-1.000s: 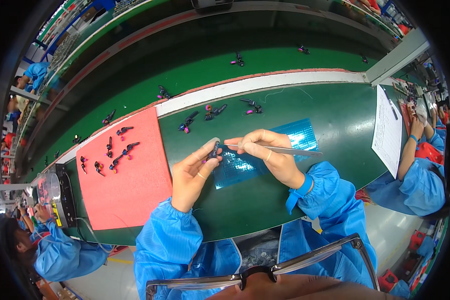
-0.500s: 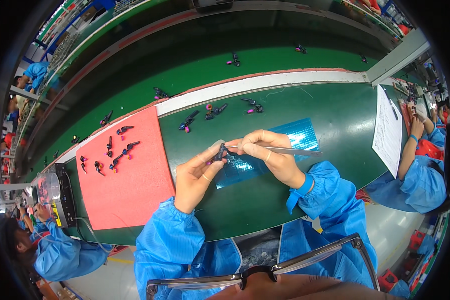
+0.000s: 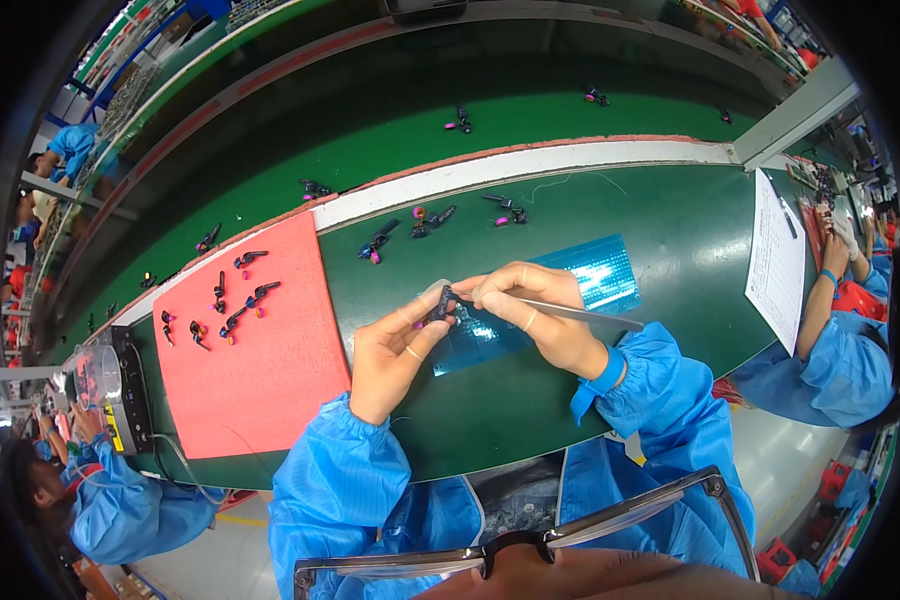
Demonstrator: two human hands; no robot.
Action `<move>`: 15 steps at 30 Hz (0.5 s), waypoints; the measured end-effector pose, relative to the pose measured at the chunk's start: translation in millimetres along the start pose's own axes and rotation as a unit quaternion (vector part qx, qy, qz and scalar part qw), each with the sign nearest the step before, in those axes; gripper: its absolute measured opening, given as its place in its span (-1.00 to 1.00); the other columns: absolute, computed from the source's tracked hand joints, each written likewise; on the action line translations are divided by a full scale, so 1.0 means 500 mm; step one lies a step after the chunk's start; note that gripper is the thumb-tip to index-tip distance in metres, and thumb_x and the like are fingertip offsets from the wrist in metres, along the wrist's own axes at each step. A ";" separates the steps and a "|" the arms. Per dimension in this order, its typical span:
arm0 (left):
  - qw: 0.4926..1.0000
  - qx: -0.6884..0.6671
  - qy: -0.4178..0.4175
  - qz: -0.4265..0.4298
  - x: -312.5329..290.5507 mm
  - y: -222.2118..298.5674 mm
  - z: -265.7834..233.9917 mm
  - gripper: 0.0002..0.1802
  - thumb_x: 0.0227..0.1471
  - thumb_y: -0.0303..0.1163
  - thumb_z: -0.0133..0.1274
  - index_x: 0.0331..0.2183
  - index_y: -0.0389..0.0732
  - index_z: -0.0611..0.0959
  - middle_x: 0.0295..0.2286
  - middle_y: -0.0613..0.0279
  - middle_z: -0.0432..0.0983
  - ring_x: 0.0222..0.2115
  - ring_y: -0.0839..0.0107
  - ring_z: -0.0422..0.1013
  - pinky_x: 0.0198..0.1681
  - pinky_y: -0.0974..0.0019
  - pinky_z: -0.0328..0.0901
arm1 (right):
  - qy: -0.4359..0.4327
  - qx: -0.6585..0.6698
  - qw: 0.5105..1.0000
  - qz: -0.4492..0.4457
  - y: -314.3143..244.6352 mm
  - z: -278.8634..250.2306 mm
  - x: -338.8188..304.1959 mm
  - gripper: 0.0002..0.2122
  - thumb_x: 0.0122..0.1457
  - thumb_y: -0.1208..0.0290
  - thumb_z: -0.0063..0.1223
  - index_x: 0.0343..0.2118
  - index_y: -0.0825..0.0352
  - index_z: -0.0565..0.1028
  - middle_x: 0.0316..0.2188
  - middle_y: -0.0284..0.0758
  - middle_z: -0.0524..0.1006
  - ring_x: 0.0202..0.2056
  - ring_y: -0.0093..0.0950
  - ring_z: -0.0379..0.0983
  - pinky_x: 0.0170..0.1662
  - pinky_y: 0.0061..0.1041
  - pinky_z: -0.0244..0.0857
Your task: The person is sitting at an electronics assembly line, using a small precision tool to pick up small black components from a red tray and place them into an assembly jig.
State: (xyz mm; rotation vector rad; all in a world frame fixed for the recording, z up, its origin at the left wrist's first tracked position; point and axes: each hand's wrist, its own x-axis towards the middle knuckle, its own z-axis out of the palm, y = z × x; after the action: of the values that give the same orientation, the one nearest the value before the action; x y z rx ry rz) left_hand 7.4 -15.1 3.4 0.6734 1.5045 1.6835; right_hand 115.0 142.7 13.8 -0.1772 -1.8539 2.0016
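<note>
My left hand [image 3: 395, 350] pinches a small dark stemmed part [image 3: 438, 308], earbud-like, with a hint of purple at its lower end. It is held above a shiny blue sheet [image 3: 600, 275] on the bench. In my right hand [image 3: 545, 312] is a pair of metal tweezers [image 3: 595, 318], their tips at the top of the dark part and their back end pointing right. The fingers partly hide the contact point. Similar dark parts with pink or orange ends lie beyond my hands, among them one dark part [image 3: 377, 242] and another dark part [image 3: 508, 209].
A pink foam mat [image 3: 260, 390] with several dark parts lies to the left. Past a white strip [image 3: 530, 155], a green belt [image 3: 390, 150] carries more parts. A printed paper [image 3: 776, 265] with a pen is at the right. Co-workers in blue sleeves sit on both sides.
The tweezers' back end has swung slightly nearer to me as my right hand turned. Parts on the green belt have shifted a little to the left. My left hand stays nearly still.
</note>
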 end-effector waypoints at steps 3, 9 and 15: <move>1.000 -0.003 0.002 -0.001 0.001 0.000 0.001 -0.59 -0.05 -0.67 -0.04 -0.08 -0.39 0.40 -0.15 0.07 0.38 -0.20 0.40 0.37 -0.10 0.41 0.28 | 0.009 -0.036 0.999 -0.012 0.001 0.004 -0.005 -0.87 0.07 0.50 -0.02 -0.39 0.46 0.47 -0.37 -0.23 0.51 -0.29 -0.52 0.45 -0.21 -0.56 0.33; 0.995 -0.028 0.092 -0.003 0.015 -0.010 -0.027 -0.60 0.00 -0.57 -0.05 -0.06 -0.35 0.39 -0.21 0.12 0.41 -0.21 0.44 0.36 -0.09 0.41 0.25 | -0.017 0.031 0.991 0.132 0.000 0.000 0.010 -0.84 0.07 0.44 -0.03 -0.42 0.47 0.46 -0.46 -0.25 0.49 -0.47 -0.56 0.41 -0.40 -0.63 0.31; 0.996 -0.035 0.085 -0.020 0.016 -0.007 -0.029 -0.59 0.00 -0.56 -0.05 -0.04 -0.37 0.36 -0.19 0.09 0.39 -0.19 0.42 0.35 -0.07 0.40 0.24 | -0.057 -0.028 0.979 0.192 0.026 0.014 0.019 -0.83 0.05 0.38 0.02 -0.45 0.41 0.49 -0.59 -0.34 0.47 -0.61 -0.66 0.35 -0.57 -0.68 0.23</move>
State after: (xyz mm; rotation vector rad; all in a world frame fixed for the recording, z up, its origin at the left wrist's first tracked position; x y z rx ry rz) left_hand -7.8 -16.9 -3.2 0.4703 1.5569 1.7918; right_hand 101.2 139.5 3.5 -0.4782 -2.0764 2.2502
